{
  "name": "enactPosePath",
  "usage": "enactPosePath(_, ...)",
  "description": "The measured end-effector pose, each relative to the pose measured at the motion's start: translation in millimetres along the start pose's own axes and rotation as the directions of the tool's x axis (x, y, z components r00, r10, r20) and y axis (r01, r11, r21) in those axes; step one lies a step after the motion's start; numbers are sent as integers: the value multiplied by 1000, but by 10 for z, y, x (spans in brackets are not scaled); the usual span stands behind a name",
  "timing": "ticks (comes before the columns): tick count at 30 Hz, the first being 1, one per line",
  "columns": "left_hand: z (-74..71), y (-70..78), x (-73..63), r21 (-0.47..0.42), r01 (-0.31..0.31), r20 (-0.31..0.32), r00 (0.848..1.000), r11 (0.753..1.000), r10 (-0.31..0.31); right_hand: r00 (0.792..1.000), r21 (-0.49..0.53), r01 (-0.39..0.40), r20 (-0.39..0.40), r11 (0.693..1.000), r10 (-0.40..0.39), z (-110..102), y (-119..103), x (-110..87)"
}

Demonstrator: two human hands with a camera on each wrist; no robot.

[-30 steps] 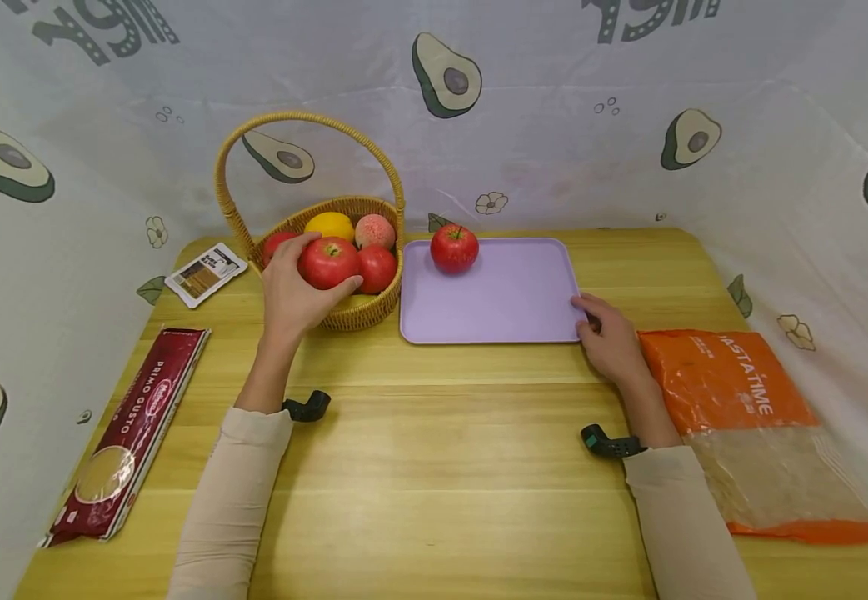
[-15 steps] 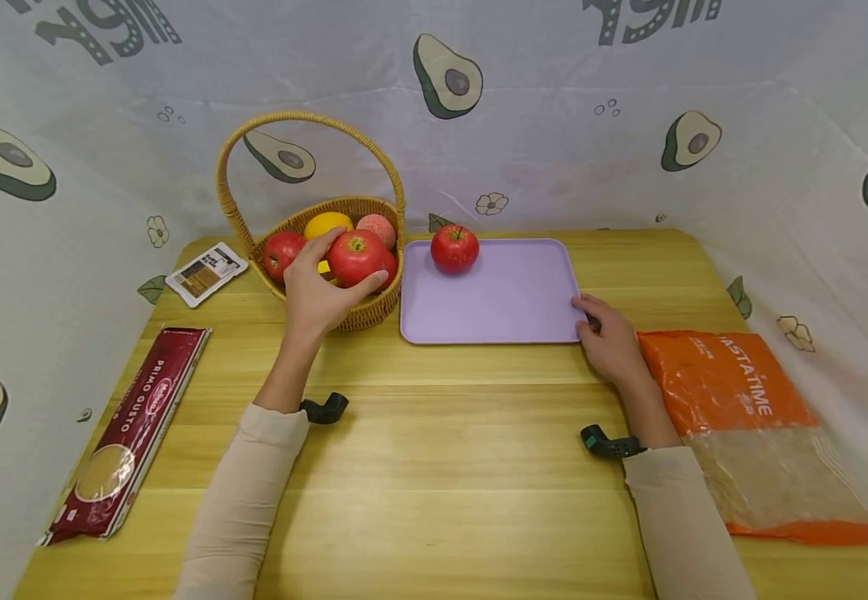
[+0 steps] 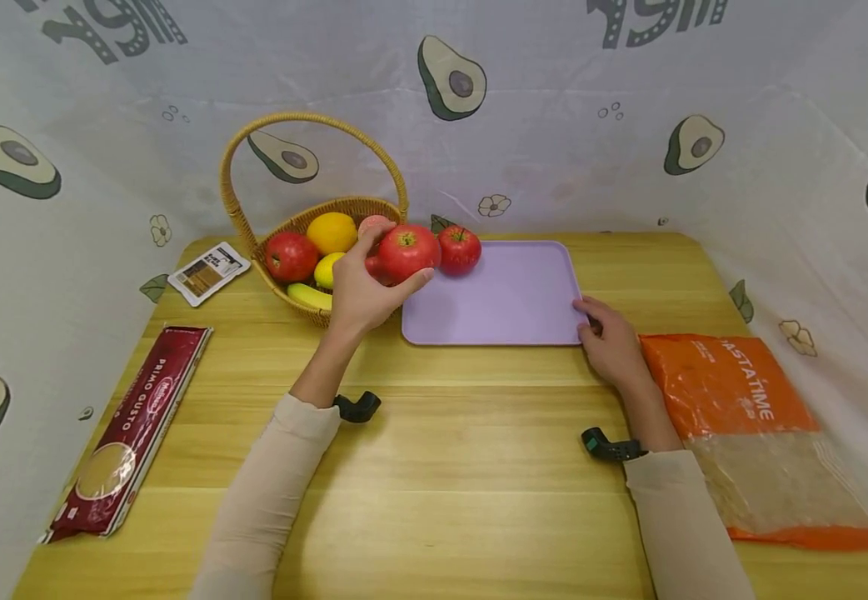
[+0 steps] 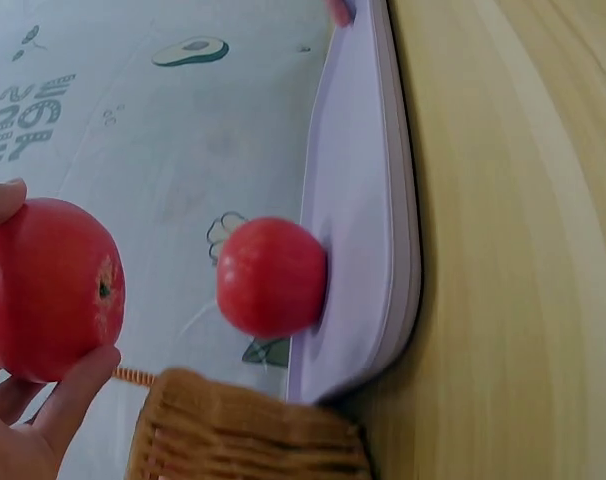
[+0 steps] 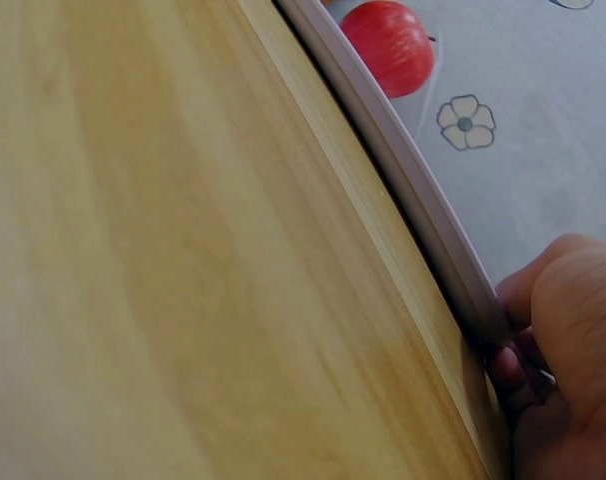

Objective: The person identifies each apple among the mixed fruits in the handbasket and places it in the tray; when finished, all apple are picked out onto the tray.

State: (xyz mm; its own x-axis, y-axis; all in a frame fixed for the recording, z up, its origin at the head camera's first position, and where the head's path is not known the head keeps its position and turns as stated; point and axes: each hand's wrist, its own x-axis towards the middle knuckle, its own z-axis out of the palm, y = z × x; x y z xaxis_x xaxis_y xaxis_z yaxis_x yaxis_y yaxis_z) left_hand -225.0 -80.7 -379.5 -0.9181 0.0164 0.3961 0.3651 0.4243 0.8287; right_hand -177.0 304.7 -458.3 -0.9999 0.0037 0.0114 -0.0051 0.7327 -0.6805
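Note:
My left hand [image 3: 362, 292] grips a red apple [image 3: 409, 252] between thumb and fingers, raised over the right rim of the wicker basket [image 3: 314, 317] and the tray's left end. In the left wrist view that held apple [image 4: 58, 290] shows its blossom end. A second red apple [image 3: 460, 252] sits at the back left of the lilac tray [image 3: 509, 300]. The tray's right edge is pinched by my right hand [image 3: 617, 346], thumb and fingers at the rim. Inside the basket are a red fruit [image 3: 291, 256], yellow fruits [image 3: 332, 233] and a banana [image 3: 310, 296]; other fruit is partly hidden behind my left hand.
The basket's tall handle [image 3: 310, 117] arches above it. At left lie a small white packet [image 3: 209, 273] and a long dark-red pasta pack [image 3: 134, 433]. An orange pasta bag [image 3: 749, 417] lies by my right forearm. A printed curtain [image 3: 554, 150] hangs behind the table.
My left hand has carried the apple rightward out over the basket's right rim, uncovering yellow fruit and a banana. My right hand has stayed at the tray's edge.

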Motion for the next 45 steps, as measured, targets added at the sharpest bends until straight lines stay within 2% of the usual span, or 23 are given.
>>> enactPosePath(8, 308, 73, 8, -68, 19, 155, 988, 998, -8, 1000, -5, 20, -21, 1000, -21, 44, 7, 5)
enactPosePath(14, 547, 66, 28, -85, 69, 203, 978, 994, -50, 1000, -4, 19, -13, 1000, -19, 67, -36, 6)
enactPosePath(21, 947, 144, 114, -25, 65, 276, 959, 998, -55, 1000, -23, 16, -15, 1000, -16, 26, -22, 8)
enactPosePath(25, 1167, 148, 149, -27, 75, 313, 948, 997, -63, 1000, -19, 15, -13, 1000, -15, 26, 3, 11)
enactPosePath(30, 1397, 121, 207, -53, 78, 341, 938, 996, -55, 1000, -20, 2, -21, 1000, -2, 5, -13, 4)
enactPosePath(34, 1532, 94, 233, -32, 107, 353, 931, 994, -89, 1000, -18, 1, -16, 1000, -1, 18, -36, -6)
enactPosePath(39, 1668, 58, 275, -12, 141, 326, 936, 990, -129, 1000, -1, -12, 8, 1000, 12, 57, -41, -10)
enactPosePath(45, 1858, 43, 386, -3, 184, 299, 938, 983, -175, 1000, -22, -11, -4, 1000, 11, 10, -43, -6)
